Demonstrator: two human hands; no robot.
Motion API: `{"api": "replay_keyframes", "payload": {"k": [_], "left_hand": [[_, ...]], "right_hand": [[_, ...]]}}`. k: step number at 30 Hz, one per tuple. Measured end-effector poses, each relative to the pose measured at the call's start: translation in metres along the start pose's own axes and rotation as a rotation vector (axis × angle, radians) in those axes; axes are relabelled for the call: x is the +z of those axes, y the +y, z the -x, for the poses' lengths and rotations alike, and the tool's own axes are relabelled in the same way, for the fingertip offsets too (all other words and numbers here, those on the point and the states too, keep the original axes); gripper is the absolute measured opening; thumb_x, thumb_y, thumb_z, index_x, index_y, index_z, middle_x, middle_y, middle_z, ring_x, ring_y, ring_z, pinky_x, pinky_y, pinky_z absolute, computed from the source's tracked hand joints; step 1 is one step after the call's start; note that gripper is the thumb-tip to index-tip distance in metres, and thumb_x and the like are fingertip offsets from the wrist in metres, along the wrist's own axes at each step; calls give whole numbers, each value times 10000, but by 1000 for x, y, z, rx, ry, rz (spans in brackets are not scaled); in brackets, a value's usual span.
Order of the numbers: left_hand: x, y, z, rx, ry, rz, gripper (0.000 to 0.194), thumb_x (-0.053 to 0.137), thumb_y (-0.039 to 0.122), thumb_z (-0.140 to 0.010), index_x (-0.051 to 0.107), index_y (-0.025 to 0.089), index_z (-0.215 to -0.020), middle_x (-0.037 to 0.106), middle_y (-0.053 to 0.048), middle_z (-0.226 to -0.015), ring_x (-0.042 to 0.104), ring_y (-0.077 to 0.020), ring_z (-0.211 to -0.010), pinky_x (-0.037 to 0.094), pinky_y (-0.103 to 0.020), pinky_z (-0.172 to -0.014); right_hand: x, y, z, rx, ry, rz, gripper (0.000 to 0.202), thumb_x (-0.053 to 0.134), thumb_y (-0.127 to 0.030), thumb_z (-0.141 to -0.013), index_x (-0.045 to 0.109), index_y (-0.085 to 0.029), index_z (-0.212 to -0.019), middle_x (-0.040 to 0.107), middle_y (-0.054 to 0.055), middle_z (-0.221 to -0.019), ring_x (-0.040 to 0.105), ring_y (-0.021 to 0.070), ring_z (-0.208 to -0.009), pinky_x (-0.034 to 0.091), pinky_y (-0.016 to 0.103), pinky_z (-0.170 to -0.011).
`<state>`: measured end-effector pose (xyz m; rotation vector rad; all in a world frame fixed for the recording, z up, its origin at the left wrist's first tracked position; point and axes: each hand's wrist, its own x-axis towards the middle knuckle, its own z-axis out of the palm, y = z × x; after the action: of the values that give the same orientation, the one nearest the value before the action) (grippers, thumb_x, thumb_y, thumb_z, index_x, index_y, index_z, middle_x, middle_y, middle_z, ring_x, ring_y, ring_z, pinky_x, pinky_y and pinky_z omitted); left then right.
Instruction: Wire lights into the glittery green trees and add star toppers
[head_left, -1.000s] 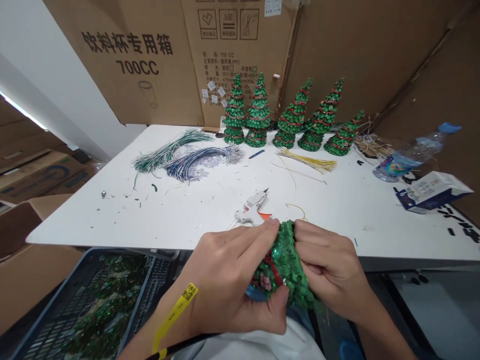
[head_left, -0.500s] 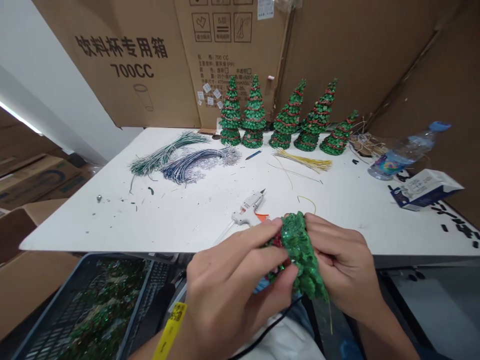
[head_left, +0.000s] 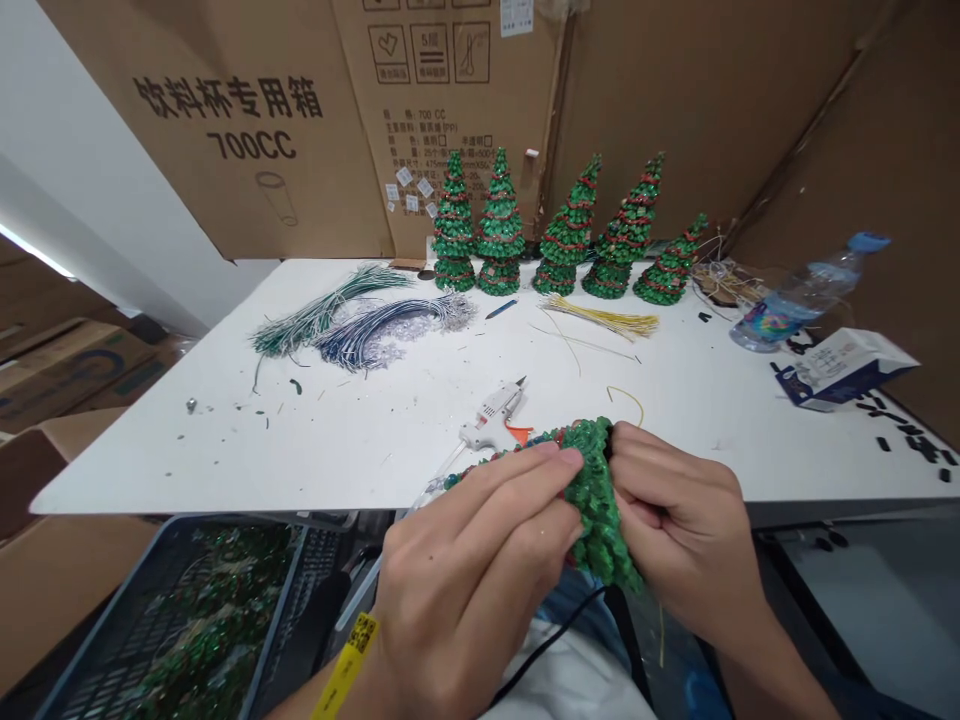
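Note:
A small glittery green Christmas tree with red trim lies sideways between my hands, above the table's front edge. My left hand wraps around its body, hiding much of it. Against the tree's broad base end, my right hand is closed in a fist. A thin yellow wire curls up above that fist, and a yellow strand hangs below it. What lies inside the right fingers is mostly hidden. Just beyond my left hand lies a white glue gun with an orange trigger.
Several finished-looking green trees stand along the back of the white table. Green wires, blue wires and yellow wires lie in bundles. A water bottle and carton are right. A crate of trees sits lower left.
The tree has turned a little, showing its tip side left of my left hand. My left fingers have shifted from a pinch to lying over it. The yellow wire's upper loop has moved slightly.

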<state>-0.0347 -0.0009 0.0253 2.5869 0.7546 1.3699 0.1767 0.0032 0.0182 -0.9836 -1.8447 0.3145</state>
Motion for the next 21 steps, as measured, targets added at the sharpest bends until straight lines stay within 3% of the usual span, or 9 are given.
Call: {"api": "replay_keyframes", "payload": {"k": [13, 21], "left_hand": [[9, 6, -2, -105, 76, 36, 226, 657, -60, -986, 742, 71, -1149, 816, -161, -1295, 733, -169, -1293, 592, -271, -1178], [14, 7, -2, -244, 121, -13, 174, 702, 40, -1026, 752, 187, -1103, 851, -45, -1237, 806, -85, -1144, 569, -148, -1112]], "right_hand": [[3, -2, 1, 26, 16, 6, 449, 511, 33, -985, 216, -233, -775, 263, -53, -660, 308, 131, -608, 250, 273, -572], [5, -5, 2, 42, 63, 50, 469, 529, 25, -1020, 224, -233, -775, 265, -54, -667, 298, 128, -617, 241, 289, -587]]}}
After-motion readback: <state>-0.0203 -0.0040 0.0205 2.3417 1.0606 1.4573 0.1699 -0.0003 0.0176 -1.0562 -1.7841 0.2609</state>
